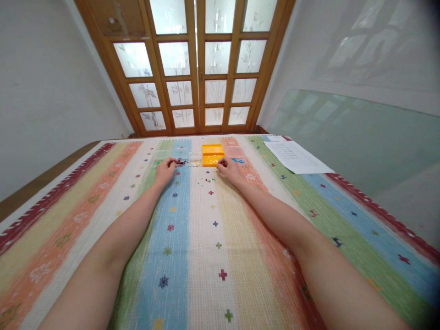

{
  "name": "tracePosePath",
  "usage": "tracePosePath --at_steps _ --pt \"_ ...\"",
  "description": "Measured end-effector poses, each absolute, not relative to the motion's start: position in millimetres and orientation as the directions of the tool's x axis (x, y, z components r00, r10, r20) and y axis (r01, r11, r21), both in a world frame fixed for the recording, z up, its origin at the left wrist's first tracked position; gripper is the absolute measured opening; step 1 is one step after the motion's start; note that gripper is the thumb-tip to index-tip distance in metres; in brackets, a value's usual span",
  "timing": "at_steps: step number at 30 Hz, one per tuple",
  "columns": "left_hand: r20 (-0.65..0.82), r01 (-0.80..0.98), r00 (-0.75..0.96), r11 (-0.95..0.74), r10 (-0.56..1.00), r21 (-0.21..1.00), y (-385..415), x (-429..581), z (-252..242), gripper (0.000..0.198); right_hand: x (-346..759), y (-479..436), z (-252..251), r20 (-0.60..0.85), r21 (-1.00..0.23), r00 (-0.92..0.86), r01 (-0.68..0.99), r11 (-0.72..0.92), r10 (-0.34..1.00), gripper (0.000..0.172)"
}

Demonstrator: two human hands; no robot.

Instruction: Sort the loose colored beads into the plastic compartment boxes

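My left hand (166, 170) is at a clear plastic box (184, 153), its fingertips pressed together beside small dark brown pieces (182, 162). What those fingers hold, if anything, is too small to name. Close to the front right corner of a yellow two-part box (212, 150) is my right hand (229, 169), thumb and fingers pinched together; I cannot make out anything between them. Small pale pieces lie in the yellow box's front part. Between the two hands, several tiny green and dark pieces (207, 180) are scattered on the cloth.
Small yellow pieces (195, 163) sit left of the yellow box, and blue pieces (238, 160) are in a clear container behind my right hand. A printed paper sheet (295, 156) lies at the back right. The table has a striped cloth (202, 256).
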State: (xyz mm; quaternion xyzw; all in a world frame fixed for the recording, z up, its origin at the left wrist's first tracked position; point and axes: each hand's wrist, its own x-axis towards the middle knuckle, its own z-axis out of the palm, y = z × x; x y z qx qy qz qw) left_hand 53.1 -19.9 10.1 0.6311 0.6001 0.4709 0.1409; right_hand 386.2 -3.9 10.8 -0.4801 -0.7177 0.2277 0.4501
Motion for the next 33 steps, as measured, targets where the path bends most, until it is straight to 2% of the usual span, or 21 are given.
tracePosePath --at_steps 4,8,12,19,25,33 --pt "0.403 0.735 0.133 -0.363 0.905 0.573 -33 78 16 0.027 393 3 9 0.380 -0.785 0.022 0.536 0.310 0.925 0.016" --pt "0.374 0.743 0.390 -0.528 0.841 0.412 -47 104 22 0.026 396 9 9 0.391 -0.733 0.092 0.633 0.249 0.916 0.018" --pt "0.363 0.706 0.534 -0.639 0.764 0.306 -59 126 27 0.028 396 14 9 0.387 -0.688 0.125 0.699 0.195 0.914 0.018" --pt "0.302 0.556 0.766 -0.821 0.568 0.133 -72 144 32 0.039 392 13 5 0.376 -0.671 0.096 0.714 0.200 0.922 0.022" --pt "0.205 0.535 0.810 -0.836 0.549 0.126 -73 146 23 0.050 386 7 5 0.361 -0.685 0.057 0.693 0.223 0.931 0.022" --pt "0.236 0.543 0.785 -0.820 0.573 0.182 -74 149 30 0.049 384 6 2 0.393 -0.700 0.006 0.650 0.295 0.919 0.016"
